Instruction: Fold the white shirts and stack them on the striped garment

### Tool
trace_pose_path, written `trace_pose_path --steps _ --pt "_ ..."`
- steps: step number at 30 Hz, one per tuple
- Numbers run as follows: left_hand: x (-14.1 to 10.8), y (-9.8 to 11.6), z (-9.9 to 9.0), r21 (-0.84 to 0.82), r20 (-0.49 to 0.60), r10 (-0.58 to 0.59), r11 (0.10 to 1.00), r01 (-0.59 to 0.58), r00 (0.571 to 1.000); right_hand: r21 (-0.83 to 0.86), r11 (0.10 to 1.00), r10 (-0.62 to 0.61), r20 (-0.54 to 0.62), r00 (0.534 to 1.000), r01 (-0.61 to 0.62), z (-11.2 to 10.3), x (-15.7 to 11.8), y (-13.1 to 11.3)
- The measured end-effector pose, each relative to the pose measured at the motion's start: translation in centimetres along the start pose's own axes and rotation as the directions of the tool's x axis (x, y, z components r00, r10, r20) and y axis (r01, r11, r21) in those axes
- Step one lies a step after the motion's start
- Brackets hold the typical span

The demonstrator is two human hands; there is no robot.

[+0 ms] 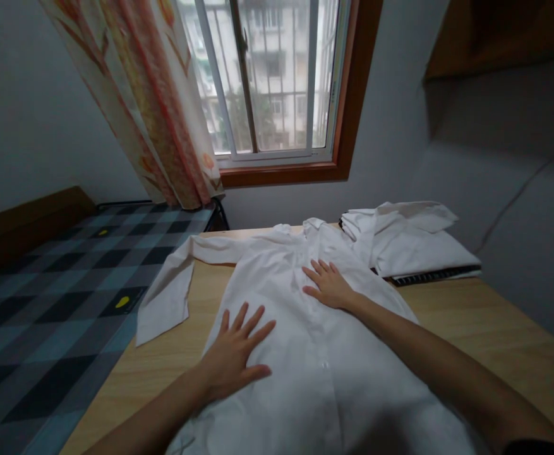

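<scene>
A white button-up shirt [286, 354] lies spread on its back over a wooden table, its collar toward the window and its button front facing up. My left hand [239, 351] rests flat on the lower left of the shirt, fingers spread. Farther up, near the button strip on the chest, my right hand [328, 285] lies flat with its fingers apart. The left-side sleeve [170, 297] bends over the table's left edge. On the other side, a sleeve reaches toward a pile of folded white cloth [414, 246]. The shirt's hem runs out of view at the bottom.
The light wooden table [466, 316] holds the pile, which has a black ridged edge [435, 277] under it. Left of the table is a bed with a checked cover [68, 303]. A patterned curtain [148, 101] hangs beside the barred window [277, 82]. A brown shelf [504, 38] juts out upper right.
</scene>
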State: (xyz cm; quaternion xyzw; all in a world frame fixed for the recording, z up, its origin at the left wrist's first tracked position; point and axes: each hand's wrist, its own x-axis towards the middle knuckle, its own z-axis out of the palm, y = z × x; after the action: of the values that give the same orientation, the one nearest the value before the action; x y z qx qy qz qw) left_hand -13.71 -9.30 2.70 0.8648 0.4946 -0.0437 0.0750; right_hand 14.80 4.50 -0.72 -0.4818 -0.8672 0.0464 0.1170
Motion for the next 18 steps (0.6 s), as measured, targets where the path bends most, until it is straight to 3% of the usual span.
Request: trace_pose_path --steps 4,6,8,10,13,14,16,17,18 --pt "-2.7 2.7 0.7 0.034 0.075 -0.059 0.998 0.057 0.995 -0.037 0.997 -0.066 0.044 0.997 0.068 0.5 -1.3 -0.6" --pt "-3.4 3.6 -0.3 0.046 0.137 -0.072 0.997 0.066 0.988 -0.047 0.996 -0.078 0.064 0.995 0.081 0.3 -1.8 -0.9" --pt "-3.0 3.9 -2.4 0.044 0.206 -0.062 0.998 0.054 0.977 -0.049 0.995 -0.081 0.071 0.994 0.085 0.0 -2.0 -1.1" --pt "-0.9 3.7 -5.5 0.017 0.273 -0.038 0.999 0.034 0.961 -0.047 0.995 -0.080 0.069 0.994 0.083 -0.2 -2.1 -1.3" --pt "5.3 2.4 -10.0 -0.074 0.355 0.021 0.997 0.006 0.935 -0.040 0.996 -0.083 0.052 0.995 0.085 -0.3 -2.1 -1.4" --pt "8.0 1.9 -11.1 -0.098 0.305 0.040 0.995 -0.010 0.951 -0.037 0.995 -0.087 0.044 0.995 0.089 -0.3 -2.1 -1.4" --pt "13.7 0.5 -12.0 -0.098 0.043 -0.050 0.994 0.054 0.998 -0.029 0.995 -0.095 0.032 0.995 0.096 -0.3 -2.0 -1.3" --pt "16.3 -0.1 -11.8 -0.111 -0.118 -0.176 0.980 0.163 0.977 -0.023 0.995 -0.097 0.026 0.995 0.098 -0.3 -2.0 -1.3" --pt "18.7 -0.8 -11.3 -0.141 -0.236 -0.305 0.950 0.278 0.923 -0.017 0.995 -0.099 0.021 0.995 0.099 -0.2 -2.1 -1.3"
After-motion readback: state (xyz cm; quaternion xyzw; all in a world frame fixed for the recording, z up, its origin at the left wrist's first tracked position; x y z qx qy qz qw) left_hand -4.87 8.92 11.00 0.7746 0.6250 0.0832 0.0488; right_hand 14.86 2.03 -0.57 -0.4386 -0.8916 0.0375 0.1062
